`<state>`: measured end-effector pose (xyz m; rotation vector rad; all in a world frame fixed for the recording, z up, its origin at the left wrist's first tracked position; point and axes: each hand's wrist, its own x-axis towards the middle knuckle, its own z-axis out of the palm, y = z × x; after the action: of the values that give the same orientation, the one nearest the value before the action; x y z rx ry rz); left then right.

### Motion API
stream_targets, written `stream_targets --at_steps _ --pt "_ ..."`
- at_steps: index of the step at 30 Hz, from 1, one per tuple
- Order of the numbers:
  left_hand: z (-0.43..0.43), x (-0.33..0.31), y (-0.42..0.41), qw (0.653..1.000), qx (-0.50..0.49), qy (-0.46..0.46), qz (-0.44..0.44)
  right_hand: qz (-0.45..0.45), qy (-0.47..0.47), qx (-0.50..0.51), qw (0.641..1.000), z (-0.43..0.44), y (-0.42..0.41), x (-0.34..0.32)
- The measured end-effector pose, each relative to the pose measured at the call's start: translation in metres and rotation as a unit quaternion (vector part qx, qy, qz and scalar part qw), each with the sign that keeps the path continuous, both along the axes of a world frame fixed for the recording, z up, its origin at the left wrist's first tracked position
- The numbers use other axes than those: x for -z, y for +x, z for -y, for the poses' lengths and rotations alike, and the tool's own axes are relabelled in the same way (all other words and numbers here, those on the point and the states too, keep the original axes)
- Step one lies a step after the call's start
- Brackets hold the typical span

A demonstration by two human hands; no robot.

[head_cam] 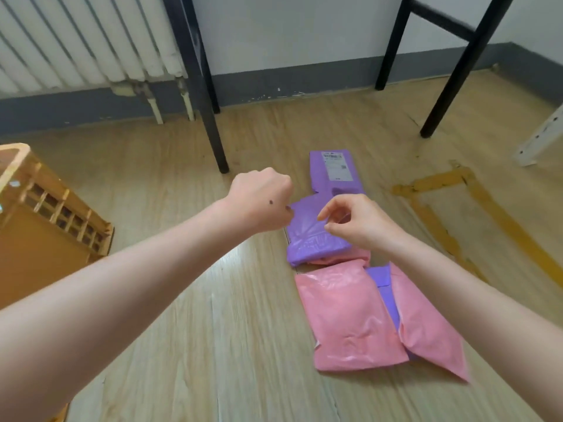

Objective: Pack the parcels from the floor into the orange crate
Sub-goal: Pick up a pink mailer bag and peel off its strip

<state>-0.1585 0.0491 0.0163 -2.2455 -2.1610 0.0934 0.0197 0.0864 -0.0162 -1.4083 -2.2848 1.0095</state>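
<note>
Several soft parcels lie in a row on the wood floor. The farthest is a purple parcel with a white label. Nearer is a second purple parcel, lying on top of a pink one. Closest to me are two pink parcels with a purple one wedged between them. My left hand is curled at the middle purple parcel's left corner, its fingers hidden. My right hand hovers over the same parcel, fingers apart. The orange crate stands at the left.
Black table legs stand behind the parcels. A white radiator lines the back wall. Yellow tape marks run across the floor on the right, next to a white metal bracket.
</note>
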Motion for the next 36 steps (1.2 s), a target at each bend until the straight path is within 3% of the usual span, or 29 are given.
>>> stream_targets --at_steps 7,11,18,21,25,27,32,36 --pt "-0.009 0.062 0.069 0.985 -0.070 -0.048 0.148 0.011 -0.018 0.029 0.999 0.002 0.047 0.039" --pt "0.007 0.100 0.091 0.970 -0.103 -0.075 0.209 0.074 0.001 0.022 0.997 0.009 0.074 0.059" --pt "0.033 0.150 0.081 0.932 -0.168 -0.171 0.273 0.190 -0.048 0.029 0.980 0.023 0.100 0.100" --pt "0.038 0.162 0.080 0.881 -0.226 -0.230 0.347 0.205 -0.077 0.041 0.975 0.028 0.100 0.111" --pt "0.044 0.180 0.083 0.744 -0.336 -0.243 0.524 0.157 -0.141 0.096 0.973 0.031 0.099 0.121" --pt "0.046 0.188 0.084 0.701 -0.374 -0.234 0.561 0.138 -0.165 0.129 0.968 0.031 0.100 0.125" --pt "0.048 0.194 0.083 0.650 -0.408 -0.216 0.604 0.134 -0.176 0.138 0.966 0.037 0.098 0.133" --pt "0.050 0.198 0.079 0.629 -0.432 -0.212 0.610 0.092 -0.191 0.161 0.964 0.042 0.093 0.138"
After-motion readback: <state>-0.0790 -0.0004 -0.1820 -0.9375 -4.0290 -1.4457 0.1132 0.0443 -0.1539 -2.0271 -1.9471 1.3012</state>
